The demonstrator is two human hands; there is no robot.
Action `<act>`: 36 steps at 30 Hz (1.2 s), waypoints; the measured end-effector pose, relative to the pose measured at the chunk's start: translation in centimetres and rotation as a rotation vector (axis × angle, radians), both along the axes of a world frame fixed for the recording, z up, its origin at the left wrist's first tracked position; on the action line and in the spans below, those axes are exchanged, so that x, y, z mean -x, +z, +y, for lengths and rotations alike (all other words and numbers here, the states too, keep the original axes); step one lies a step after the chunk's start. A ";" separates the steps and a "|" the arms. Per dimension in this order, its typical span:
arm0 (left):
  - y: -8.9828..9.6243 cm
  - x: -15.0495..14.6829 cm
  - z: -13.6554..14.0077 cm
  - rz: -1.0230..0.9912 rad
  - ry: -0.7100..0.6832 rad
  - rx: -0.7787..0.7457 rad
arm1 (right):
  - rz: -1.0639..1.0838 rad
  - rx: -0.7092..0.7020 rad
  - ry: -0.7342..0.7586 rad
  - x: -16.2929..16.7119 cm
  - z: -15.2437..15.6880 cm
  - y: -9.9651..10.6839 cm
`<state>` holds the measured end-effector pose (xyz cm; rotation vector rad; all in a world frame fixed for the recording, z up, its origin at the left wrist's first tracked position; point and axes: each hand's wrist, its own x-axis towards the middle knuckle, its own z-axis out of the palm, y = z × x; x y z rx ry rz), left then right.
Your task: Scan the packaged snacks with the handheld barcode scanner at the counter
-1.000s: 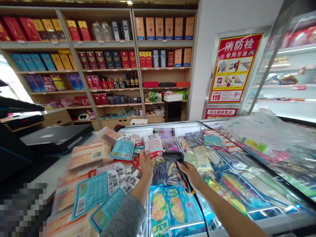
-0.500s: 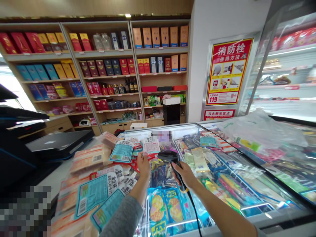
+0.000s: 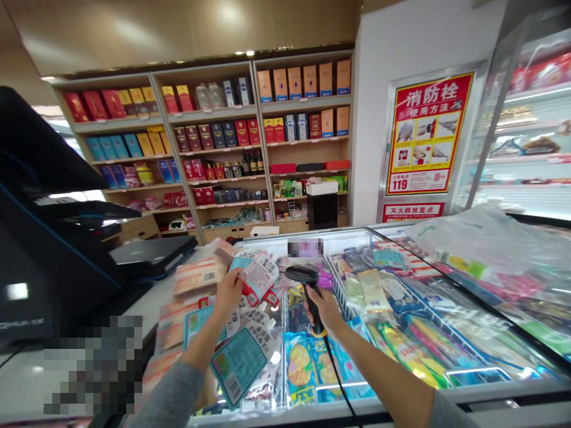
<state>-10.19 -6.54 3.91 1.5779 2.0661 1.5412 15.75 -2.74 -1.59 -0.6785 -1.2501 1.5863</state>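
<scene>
My right hand (image 3: 325,309) is wrapped round the handle of a black barcode scanner (image 3: 302,274), its head pointing left and its cord hanging down. My left hand (image 3: 230,291) is closed, pinching the edge of a white-and-red pouch (image 3: 262,274) just left of the scanner head. A gap lies between pouch and scanner. Below my left wrist lie more pouches with blue-green backs, one of them a large blue-green pouch (image 3: 238,364). Stacked packs with orange stripes (image 3: 196,278) sit left of and behind this hand.
Underneath is a glass-topped freezer (image 3: 455,380) with wire baskets of wrapped ice creams (image 3: 300,361). A plastic bag (image 3: 482,238) lies on its right side. At left stand a dark checkout terminal (image 3: 53,249) and a flat black device (image 3: 154,252). Shelves of boxes (image 3: 216,137) line the back.
My left hand has drawn left, away from the scanner, with a pouch in its fingers. The scanner stays in my right hand. The whole view has shifted left and up.
</scene>
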 end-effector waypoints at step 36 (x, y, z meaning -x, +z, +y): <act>1.0 -17.1 7.6 0.355 -0.433 0.281 | -0.055 0.023 -0.428 -12.8 7.2 1.3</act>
